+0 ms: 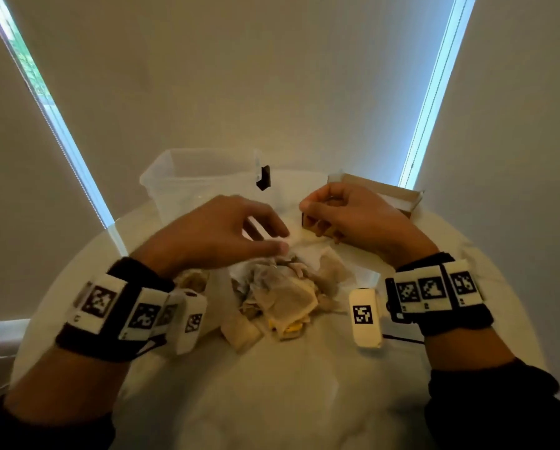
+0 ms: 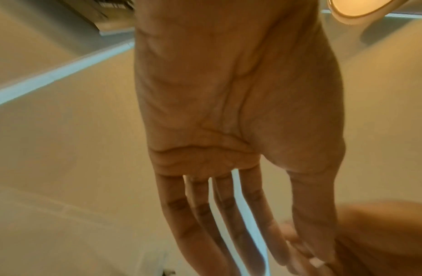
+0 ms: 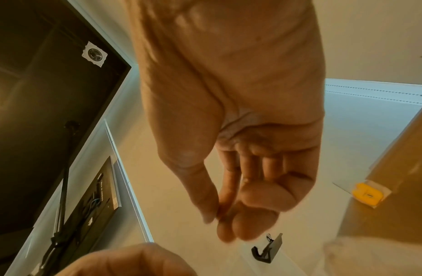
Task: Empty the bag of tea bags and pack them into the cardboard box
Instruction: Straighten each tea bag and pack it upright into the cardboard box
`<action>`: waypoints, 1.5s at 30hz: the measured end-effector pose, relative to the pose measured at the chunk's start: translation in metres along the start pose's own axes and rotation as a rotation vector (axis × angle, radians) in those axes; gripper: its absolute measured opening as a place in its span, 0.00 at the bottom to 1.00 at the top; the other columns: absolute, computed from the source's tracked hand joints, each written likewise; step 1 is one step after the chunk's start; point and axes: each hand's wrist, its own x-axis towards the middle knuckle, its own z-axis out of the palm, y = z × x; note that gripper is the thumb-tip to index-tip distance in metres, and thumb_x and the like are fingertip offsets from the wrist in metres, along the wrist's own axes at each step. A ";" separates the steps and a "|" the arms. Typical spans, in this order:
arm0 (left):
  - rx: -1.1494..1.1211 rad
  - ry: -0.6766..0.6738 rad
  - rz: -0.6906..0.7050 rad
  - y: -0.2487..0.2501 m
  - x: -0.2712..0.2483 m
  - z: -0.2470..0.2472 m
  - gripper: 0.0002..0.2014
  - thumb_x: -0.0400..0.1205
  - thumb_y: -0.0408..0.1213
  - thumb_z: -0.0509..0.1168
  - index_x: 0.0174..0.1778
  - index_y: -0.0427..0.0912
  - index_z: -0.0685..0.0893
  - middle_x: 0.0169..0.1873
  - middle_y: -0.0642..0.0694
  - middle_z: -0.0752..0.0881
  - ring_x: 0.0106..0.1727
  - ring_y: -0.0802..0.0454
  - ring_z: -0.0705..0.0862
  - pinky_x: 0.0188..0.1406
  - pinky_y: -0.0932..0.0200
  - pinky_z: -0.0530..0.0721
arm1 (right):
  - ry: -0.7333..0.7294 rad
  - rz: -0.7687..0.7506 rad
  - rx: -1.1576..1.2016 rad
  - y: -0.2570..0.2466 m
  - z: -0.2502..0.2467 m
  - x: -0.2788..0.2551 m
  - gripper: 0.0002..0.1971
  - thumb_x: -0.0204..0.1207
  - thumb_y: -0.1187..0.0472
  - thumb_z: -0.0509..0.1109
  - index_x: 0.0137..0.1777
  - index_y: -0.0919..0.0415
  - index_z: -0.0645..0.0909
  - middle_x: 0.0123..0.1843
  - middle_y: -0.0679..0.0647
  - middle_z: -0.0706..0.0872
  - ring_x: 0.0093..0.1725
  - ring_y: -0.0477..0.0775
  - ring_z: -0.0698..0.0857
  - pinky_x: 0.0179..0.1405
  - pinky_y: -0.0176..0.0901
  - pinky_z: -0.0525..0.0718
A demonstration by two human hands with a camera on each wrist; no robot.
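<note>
On the round surface, seen from the head, tea bags lie heaped on a flattened bag. Above the heap hovers the left hand, fingers loosely spread, holding nothing. The right hand is curled, thumb meeting fingertips, in front of the box; a clear tub stands at the rear left. Left wrist: the left hand's fingers are straight. Right wrist: the right hand's thumb touches bent fingers; whether anything is pinched, I cannot tell.
</note>
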 end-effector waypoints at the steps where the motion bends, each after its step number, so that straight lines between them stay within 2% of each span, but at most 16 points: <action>1: -0.009 0.052 -0.008 -0.002 -0.001 -0.005 0.13 0.80 0.63 0.74 0.59 0.67 0.90 0.56 0.67 0.90 0.54 0.69 0.89 0.57 0.59 0.87 | -0.059 -0.007 -0.052 0.003 0.000 0.000 0.11 0.85 0.45 0.76 0.59 0.50 0.88 0.46 0.45 0.96 0.42 0.42 0.93 0.41 0.39 0.87; 4: -0.036 0.077 -0.047 -0.010 0.005 -0.010 0.09 0.84 0.57 0.72 0.59 0.67 0.91 0.55 0.67 0.90 0.54 0.66 0.90 0.53 0.59 0.86 | -0.283 0.027 -0.273 0.007 0.002 0.002 0.14 0.84 0.43 0.75 0.61 0.50 0.88 0.48 0.46 0.96 0.47 0.44 0.94 0.43 0.38 0.88; 7: -0.005 -0.181 -0.067 -0.012 0.020 -0.003 0.14 0.85 0.60 0.70 0.66 0.66 0.88 0.61 0.65 0.89 0.59 0.63 0.89 0.55 0.58 0.88 | -0.393 0.051 -0.404 0.011 0.000 0.004 0.13 0.84 0.44 0.75 0.62 0.50 0.89 0.51 0.47 0.95 0.50 0.46 0.94 0.48 0.41 0.91; 10: 0.075 -0.467 -0.067 -0.012 0.028 0.012 0.21 0.82 0.65 0.71 0.73 0.72 0.84 0.65 0.65 0.86 0.64 0.62 0.87 0.64 0.55 0.87 | -0.113 0.046 -0.390 0.014 -0.018 0.006 0.12 0.83 0.44 0.77 0.60 0.48 0.89 0.53 0.42 0.90 0.51 0.45 0.89 0.47 0.38 0.86; 12: 0.128 -0.488 -0.067 -0.017 0.030 0.019 0.23 0.80 0.65 0.74 0.71 0.73 0.84 0.62 0.67 0.86 0.63 0.63 0.87 0.66 0.53 0.86 | 0.143 0.070 -0.409 0.019 -0.033 0.011 0.13 0.78 0.43 0.81 0.59 0.44 0.89 0.56 0.39 0.87 0.53 0.43 0.84 0.48 0.39 0.79; 15: 0.125 -0.431 -0.106 -0.029 0.032 0.019 0.20 0.76 0.64 0.79 0.63 0.71 0.88 0.57 0.64 0.90 0.57 0.62 0.89 0.64 0.51 0.88 | 0.186 0.117 -0.596 0.029 -0.027 0.023 0.18 0.76 0.45 0.83 0.64 0.43 0.89 0.61 0.42 0.84 0.60 0.47 0.81 0.58 0.45 0.78; 17: 0.103 -0.416 -0.136 -0.035 0.031 0.019 0.16 0.76 0.61 0.81 0.58 0.69 0.90 0.53 0.61 0.91 0.53 0.61 0.90 0.58 0.56 0.89 | 0.140 0.132 -0.742 0.038 -0.013 0.035 0.18 0.78 0.49 0.82 0.67 0.47 0.88 0.63 0.45 0.84 0.63 0.50 0.81 0.64 0.47 0.80; 21: 0.020 -0.371 -0.148 -0.041 0.023 0.021 0.11 0.76 0.56 0.83 0.53 0.66 0.93 0.48 0.57 0.93 0.43 0.61 0.93 0.44 0.64 0.89 | 0.118 0.185 -0.827 0.048 -0.005 0.043 0.10 0.82 0.57 0.77 0.61 0.48 0.85 0.62 0.50 0.85 0.60 0.54 0.83 0.68 0.53 0.84; 24: -0.048 -0.319 -0.091 -0.039 0.018 0.015 0.12 0.77 0.64 0.79 0.54 0.69 0.92 0.54 0.61 0.92 0.51 0.64 0.91 0.52 0.60 0.91 | 0.091 0.178 -0.806 0.047 -0.011 0.035 0.08 0.82 0.53 0.76 0.60 0.46 0.86 0.61 0.50 0.84 0.61 0.54 0.81 0.65 0.51 0.82; 27: -0.020 0.070 -0.052 -0.050 0.027 0.000 0.16 0.79 0.70 0.71 0.58 0.70 0.90 0.64 0.67 0.85 0.64 0.66 0.84 0.64 0.53 0.86 | 0.079 0.114 -0.736 0.038 -0.013 0.030 0.13 0.81 0.47 0.77 0.64 0.41 0.85 0.62 0.45 0.84 0.62 0.50 0.81 0.66 0.51 0.83; 29: 0.166 0.281 -0.114 -0.062 0.040 -0.010 0.17 0.81 0.68 0.69 0.62 0.68 0.88 0.76 0.58 0.78 0.78 0.53 0.74 0.75 0.42 0.77 | 0.095 0.051 -0.669 0.025 -0.014 0.027 0.13 0.82 0.47 0.76 0.65 0.40 0.86 0.62 0.41 0.86 0.62 0.47 0.84 0.64 0.49 0.84; 33: 0.481 0.140 -0.308 -0.077 0.058 -0.010 0.27 0.84 0.70 0.63 0.77 0.64 0.80 0.92 0.53 0.60 0.91 0.44 0.56 0.85 0.37 0.56 | -0.025 -0.020 -0.667 0.008 -0.019 0.016 0.11 0.82 0.48 0.77 0.63 0.39 0.88 0.55 0.35 0.86 0.53 0.40 0.85 0.57 0.43 0.83; 36: 0.516 0.170 -0.327 -0.073 0.063 -0.004 0.31 0.85 0.71 0.60 0.79 0.58 0.79 0.90 0.53 0.64 0.88 0.43 0.61 0.80 0.37 0.61 | -0.238 0.060 -0.753 0.013 -0.015 0.010 0.20 0.78 0.44 0.81 0.69 0.41 0.87 0.57 0.36 0.87 0.54 0.39 0.84 0.62 0.46 0.83; 40: 0.497 0.143 -0.327 -0.064 0.062 0.001 0.32 0.85 0.71 0.60 0.83 0.60 0.75 0.92 0.53 0.60 0.89 0.42 0.58 0.80 0.35 0.62 | -0.302 0.075 -0.842 0.026 0.005 0.012 0.22 0.76 0.47 0.84 0.69 0.43 0.84 0.50 0.38 0.84 0.56 0.47 0.84 0.65 0.51 0.86; 43: 0.391 0.264 -0.190 -0.053 0.049 0.002 0.27 0.85 0.68 0.64 0.77 0.60 0.82 0.92 0.53 0.59 0.90 0.44 0.55 0.82 0.32 0.63 | -0.210 -0.039 -0.745 0.014 0.002 0.011 0.10 0.78 0.50 0.83 0.56 0.41 0.87 0.47 0.40 0.86 0.49 0.44 0.85 0.51 0.40 0.84; 45: 0.253 0.365 -0.006 -0.040 0.038 0.006 0.26 0.84 0.71 0.63 0.73 0.64 0.84 0.85 0.58 0.70 0.86 0.50 0.64 0.80 0.35 0.70 | -0.113 -0.107 -0.554 -0.001 -0.005 0.006 0.08 0.78 0.47 0.82 0.54 0.42 0.89 0.48 0.40 0.90 0.48 0.42 0.88 0.48 0.36 0.82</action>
